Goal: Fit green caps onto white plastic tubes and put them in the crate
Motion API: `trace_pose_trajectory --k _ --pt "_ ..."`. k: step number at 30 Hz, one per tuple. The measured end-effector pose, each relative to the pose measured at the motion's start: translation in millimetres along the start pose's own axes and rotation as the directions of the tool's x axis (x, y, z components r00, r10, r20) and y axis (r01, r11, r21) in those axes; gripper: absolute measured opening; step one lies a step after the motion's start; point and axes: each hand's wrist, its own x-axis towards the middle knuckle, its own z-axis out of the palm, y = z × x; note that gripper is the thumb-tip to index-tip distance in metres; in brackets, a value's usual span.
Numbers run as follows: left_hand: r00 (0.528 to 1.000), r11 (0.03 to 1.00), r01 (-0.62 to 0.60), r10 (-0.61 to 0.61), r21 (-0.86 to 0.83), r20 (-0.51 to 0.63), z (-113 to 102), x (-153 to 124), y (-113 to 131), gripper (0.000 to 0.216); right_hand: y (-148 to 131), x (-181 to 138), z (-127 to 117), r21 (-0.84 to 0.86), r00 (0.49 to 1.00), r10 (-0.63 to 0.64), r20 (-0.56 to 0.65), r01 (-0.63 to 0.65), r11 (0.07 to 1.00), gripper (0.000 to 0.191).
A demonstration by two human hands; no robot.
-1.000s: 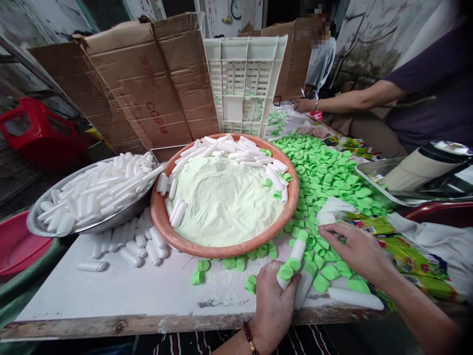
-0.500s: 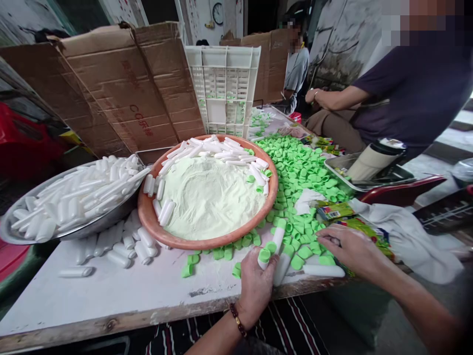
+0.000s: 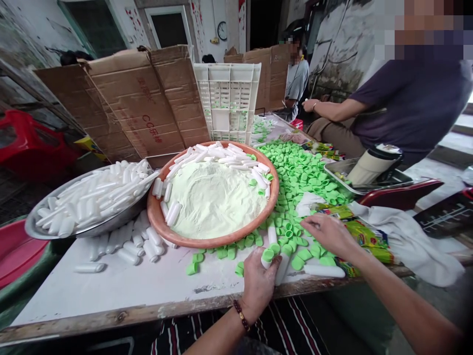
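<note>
My left hand (image 3: pixel 257 280), with a beaded bracelet at the wrist, is closed round white plastic bottles (image 3: pixel 283 270) at the table's front edge. Green caps (image 3: pixel 268 254) sit at the tops of some of them. My right hand (image 3: pixel 334 235) hovers over the loose green caps (image 3: pixel 295 170) to the right, its fingers drawn together. Whatever may be between those fingertips is hidden. Beyond my left hand stands an orange-brown basin (image 3: pixel 212 243) of pale green powder (image 3: pixel 212 199), with white bottles along its far rim. One white bottle (image 3: pixel 324 270) lies below my right hand.
A metal bowl (image 3: pixel 88 230) heaped with white bottles stands at the left. Cardboard (image 3: pixel 144 103) and a white plastic crate (image 3: pixel 229 93) form a screen behind. Yellow-green packets (image 3: pixel 365 234), a white cloth (image 3: pixel 410 244) and a tumbler (image 3: pixel 373 167) in a tray are right. Another person (image 3: pixel 410 98) sits beyond.
My right hand has moved left and up over the caps. My left hand keeps its hold on the bottles. The whole view has shifted slightly as the head moved.
</note>
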Motion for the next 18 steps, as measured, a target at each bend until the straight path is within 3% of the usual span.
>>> trace_pose_trajectory --k 2,9,14,18 --pt "1.0 1.0 0.009 -0.009 0.003 0.005 -0.5 0.1 0.8 0.015 0.1 17.3 -1.4 -0.021 1.0 -0.006 -0.028 0.005 1.0 0.036" --pt "1.0 0.999 0.027 -0.027 -0.029 0.005 -0.5 0.4 1.6 0.011 -15.2 65.8 18.5 -0.031 0.994 -0.09 0.055 0.092 0.995 0.025" --pt "0.999 0.999 0.037 -0.036 -0.029 0.015 -1.2 1.9 2.2 0.012 -22.0 72.4 24.4 0.002 0.985 -0.117 0.129 0.118 0.993 0.014" --pt "0.999 0.999 0.046 -0.045 -0.024 0.016 -1.1 2.0 1.6 0.012 -21.3 63.9 16.7 0.033 0.994 -0.067 0.084 0.065 0.997 0.005"
